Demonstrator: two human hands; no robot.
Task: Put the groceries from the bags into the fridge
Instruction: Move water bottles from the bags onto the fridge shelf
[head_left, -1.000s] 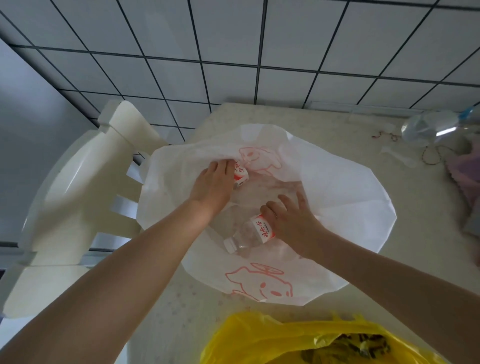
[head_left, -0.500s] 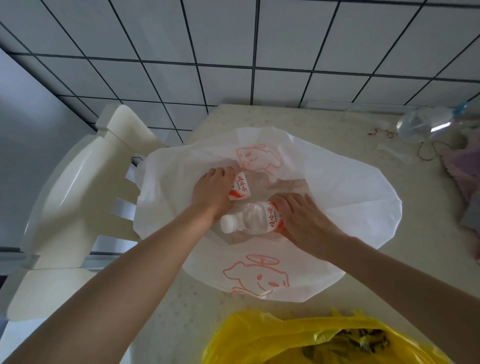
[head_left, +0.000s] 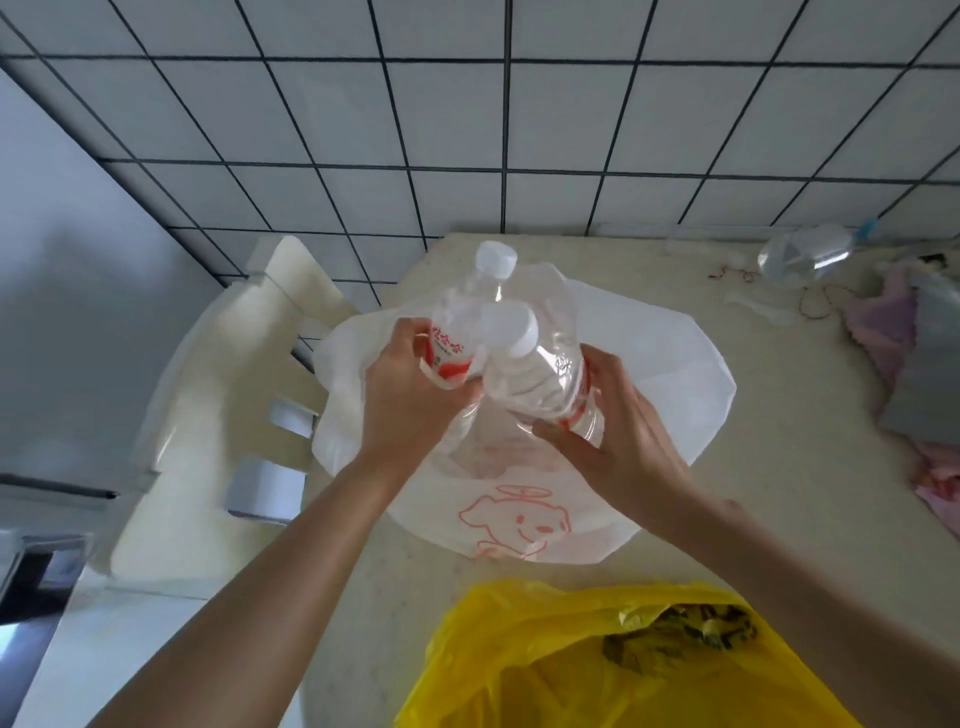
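I see the left hand (head_left: 410, 395) wrapped round one water bottle (head_left: 457, 332), the right hand (head_left: 618, 431) clamped on a second bottle (head_left: 545, 374), both lifted above the white bag (head_left: 670, 374). Risk, as I judge it: smooth walls touching, one could slip free or snag the bag rim. Bottles clear, white caps, red-and-white labels. Yellow bag (head_left: 519, 670) nearest me, unopened.
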